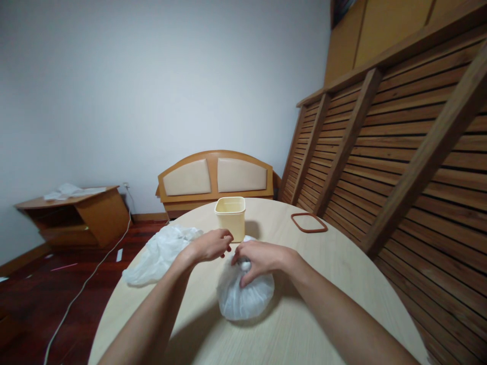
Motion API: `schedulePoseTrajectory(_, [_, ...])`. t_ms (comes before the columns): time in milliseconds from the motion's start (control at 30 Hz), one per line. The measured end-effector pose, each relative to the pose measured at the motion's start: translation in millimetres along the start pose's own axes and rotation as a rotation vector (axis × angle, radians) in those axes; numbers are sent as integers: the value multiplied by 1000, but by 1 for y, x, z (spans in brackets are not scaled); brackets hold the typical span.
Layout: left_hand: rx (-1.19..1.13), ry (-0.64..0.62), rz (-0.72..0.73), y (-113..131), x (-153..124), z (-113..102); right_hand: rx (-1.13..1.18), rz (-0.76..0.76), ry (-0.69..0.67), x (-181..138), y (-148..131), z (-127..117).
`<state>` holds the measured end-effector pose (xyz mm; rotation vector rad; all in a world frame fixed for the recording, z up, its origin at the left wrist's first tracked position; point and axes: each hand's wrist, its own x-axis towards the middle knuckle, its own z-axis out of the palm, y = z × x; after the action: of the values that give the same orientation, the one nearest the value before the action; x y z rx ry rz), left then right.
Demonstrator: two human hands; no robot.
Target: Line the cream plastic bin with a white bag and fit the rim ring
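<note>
Grasps the bunched top of the plastic bag (247,303) in the right hand (262,257), on the table (346,268) before the yellow container (233,222); holds the left hand (213,245) loosely curled, seemingly empty, just before it. Could rip thin plastic by tugging unevenly.

1. The head-worn view looks forward and down across the round bench (342,253), from close above its near side.
2. It faces the padded headboard (213,175) and the wall (213,76) beyond.

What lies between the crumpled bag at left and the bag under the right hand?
In the head view, the left hand and its forearm, over the table.
</note>
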<state>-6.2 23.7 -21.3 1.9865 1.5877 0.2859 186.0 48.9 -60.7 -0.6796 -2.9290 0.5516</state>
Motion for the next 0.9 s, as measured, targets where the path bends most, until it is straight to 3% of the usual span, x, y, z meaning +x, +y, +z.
schedulePoseTrajectory(267, [120,-106,24,-4,4,16,-60,261,-26,-21,17,-15])
schedulePoseTrajectory(433, [72,-263,302,1,4,37,-140,588,58,-41,24,-28])
schedulePoseTrajectory(533, [-10,-336,429,7,2,42,-95,572,71,-46,20,-33])
schedulePoseTrajectory(633, [-50,-420,459,10,1,41,-86,605,96,-42,12,-31])
schedulePoseTrajectory(767, [46,-325,371,6,2,37,-80,747,25,-32,15,-18])
schedulePoseTrajectory(900, [50,-66,369,1,9,34,-67,709,20,-32,41,-8])
